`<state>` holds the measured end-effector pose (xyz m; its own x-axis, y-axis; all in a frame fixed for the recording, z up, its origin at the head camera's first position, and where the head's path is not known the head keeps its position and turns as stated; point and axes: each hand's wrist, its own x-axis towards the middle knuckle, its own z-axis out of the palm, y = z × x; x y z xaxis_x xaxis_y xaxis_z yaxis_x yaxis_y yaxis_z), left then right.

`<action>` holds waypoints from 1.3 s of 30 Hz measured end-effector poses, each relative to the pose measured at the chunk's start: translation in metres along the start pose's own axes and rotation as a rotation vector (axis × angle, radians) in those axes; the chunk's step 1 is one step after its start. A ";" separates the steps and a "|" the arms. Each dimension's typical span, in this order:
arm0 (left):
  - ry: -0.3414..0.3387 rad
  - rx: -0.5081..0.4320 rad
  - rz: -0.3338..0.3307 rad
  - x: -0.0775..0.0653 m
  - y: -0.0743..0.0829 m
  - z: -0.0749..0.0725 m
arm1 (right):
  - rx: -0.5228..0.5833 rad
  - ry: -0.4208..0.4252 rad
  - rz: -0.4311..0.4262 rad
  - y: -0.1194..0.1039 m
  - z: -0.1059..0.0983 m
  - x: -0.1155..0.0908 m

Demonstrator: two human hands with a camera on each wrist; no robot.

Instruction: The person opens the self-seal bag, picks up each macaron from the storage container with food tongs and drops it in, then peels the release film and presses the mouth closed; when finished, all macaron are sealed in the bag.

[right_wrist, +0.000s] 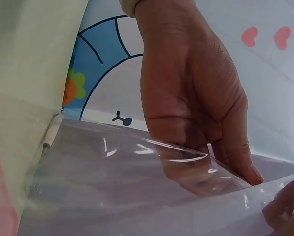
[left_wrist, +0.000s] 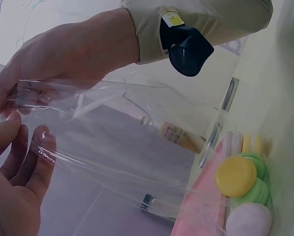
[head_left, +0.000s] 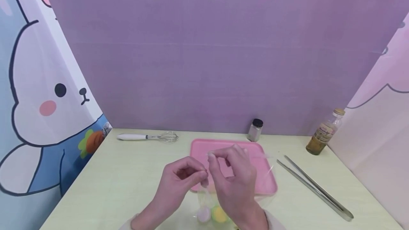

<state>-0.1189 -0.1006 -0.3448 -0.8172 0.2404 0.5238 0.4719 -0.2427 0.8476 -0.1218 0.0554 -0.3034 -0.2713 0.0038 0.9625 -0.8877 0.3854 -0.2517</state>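
A clear plastic bag (left_wrist: 127, 142) hangs stretched between my two hands over the front of the table. My left hand (head_left: 179, 182) pinches one side of its top edge. Opposite, the thumb and fingertips of my right hand (head_left: 236, 180) pinch the edge, slightly higher. At the bag's lower end are macaron-like round sweets: a yellow one (left_wrist: 235, 176), green ones (left_wrist: 257, 191) and a pale lilac one (left_wrist: 248, 221). In the head view the right hand and wrist partly hide them.
Behind the hands lies a pink tray (head_left: 266, 184). A whisk (head_left: 134, 136) lies at the back left. A small black-lidded jar (head_left: 254, 132) stands behind the tray. To the right are metal tongs (head_left: 316, 189) and a bottle of brown liquid (head_left: 323, 136). A purple panel (head_left: 207, 63) closes the back.
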 end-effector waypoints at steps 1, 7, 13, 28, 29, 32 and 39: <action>-0.002 0.000 0.003 0.000 0.000 0.000 | -0.006 0.004 0.002 0.000 0.000 0.000; 0.008 -0.007 -0.029 0.000 -0.001 0.001 | -0.014 0.023 0.020 0.001 0.003 -0.003; 0.000 0.008 -0.008 -0.001 -0.004 0.003 | 0.045 0.053 0.032 0.002 0.002 -0.001; 0.029 0.042 0.039 0.000 0.000 -0.001 | -0.017 0.073 0.020 0.011 -0.013 0.011; 0.029 0.041 0.037 0.000 0.000 -0.001 | -0.023 0.076 0.031 0.012 -0.015 0.012; 0.029 0.035 0.030 0.000 0.000 -0.001 | -0.030 0.086 0.064 0.016 -0.023 0.015; 0.041 0.042 0.016 -0.001 0.001 -0.002 | -0.063 0.122 0.102 0.026 -0.041 0.021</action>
<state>-0.1185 -0.1033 -0.3445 -0.8219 0.1981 0.5341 0.4978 -0.2061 0.8424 -0.1355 0.1036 -0.2855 -0.3081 0.1562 0.9385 -0.8320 0.4342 -0.3454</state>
